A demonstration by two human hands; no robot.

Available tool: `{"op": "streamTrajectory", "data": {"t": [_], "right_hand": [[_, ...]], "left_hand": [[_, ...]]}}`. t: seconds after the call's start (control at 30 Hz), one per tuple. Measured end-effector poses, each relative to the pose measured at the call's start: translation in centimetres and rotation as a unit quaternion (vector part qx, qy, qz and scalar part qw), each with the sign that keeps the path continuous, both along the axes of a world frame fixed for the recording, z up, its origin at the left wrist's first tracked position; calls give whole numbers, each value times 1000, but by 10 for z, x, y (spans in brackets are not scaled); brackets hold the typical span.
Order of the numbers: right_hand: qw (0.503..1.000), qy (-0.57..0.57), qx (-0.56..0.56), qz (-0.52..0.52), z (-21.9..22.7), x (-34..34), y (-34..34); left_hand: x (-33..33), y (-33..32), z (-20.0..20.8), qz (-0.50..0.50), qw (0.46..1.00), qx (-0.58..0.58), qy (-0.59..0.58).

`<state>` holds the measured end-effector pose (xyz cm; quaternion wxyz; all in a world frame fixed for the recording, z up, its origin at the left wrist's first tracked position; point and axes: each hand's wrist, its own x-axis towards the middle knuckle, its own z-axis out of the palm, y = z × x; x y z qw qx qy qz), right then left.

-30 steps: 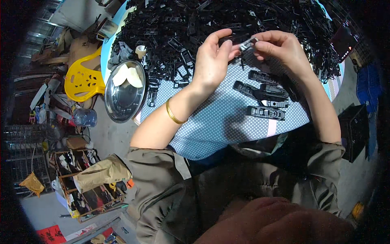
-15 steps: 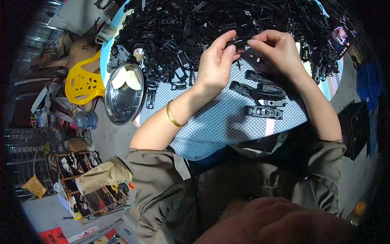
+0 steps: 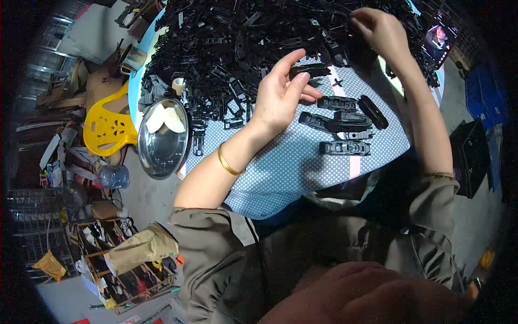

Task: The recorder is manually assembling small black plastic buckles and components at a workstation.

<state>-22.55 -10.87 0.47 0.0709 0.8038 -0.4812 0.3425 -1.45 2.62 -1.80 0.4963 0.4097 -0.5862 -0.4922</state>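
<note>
My left hand [image 3: 276,97] is held above the near edge of the heap, index finger raised and thumb bent. A long black plastic part [image 3: 318,70] sits between that thumb and index finger. Off to the far right, my right hand [image 3: 384,38] reaches over the heap of black plastic parts [image 3: 232,38], its fingertips bent together among dark pieces. What they hold, if anything, cannot be made out. Several assembled black plastic pieces [image 3: 345,148] lie on the dotted cloth [image 3: 270,173] in front of me, and a tiny black cross-shaped piece [image 3: 338,82] rests beyond them.
On the left table edge, a clear oval dish [image 3: 162,156] holds pale slices [image 3: 164,117], with a tape roll [image 3: 178,85] behind it. A phone [image 3: 440,38] is propped at the right edge. A yellow chair [image 3: 108,127] stands left; a black box [image 3: 470,156] stands right.
My right hand has left the left hand and moved up and right to the heap. Another dark elongated piece now lies at the right of the assembled pieces. The left hand stays nearly in place.
</note>
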Motion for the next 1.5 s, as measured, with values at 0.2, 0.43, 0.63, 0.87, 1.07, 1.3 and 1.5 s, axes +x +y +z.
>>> {"op": "streamTrajectory", "data": {"t": [0.2,0.43,0.63,0.87,1.07,1.3,1.5], "right_hand": [[979,193,-35,-63,-4,1,-41],[990,17,-139,-7,7,26,-8],[959,31,-172,224,-1,70,58],[916,-85,38,389,-3,57,63],[932,-96,54,346,-2,52,63],[944,3,3,330,2,48,68],[934,12,-91,345,-2,55,72]], "left_hand": [[1,0,-3,-35,999,6,-2],[5,-3,2,-9,995,70,77],[-1,3,4,-64,990,111,51],[11,-10,2,-34,986,124,108],[11,-6,9,19,983,118,142],[15,-6,8,45,984,115,132],[13,-7,1,48,988,89,117]]}}
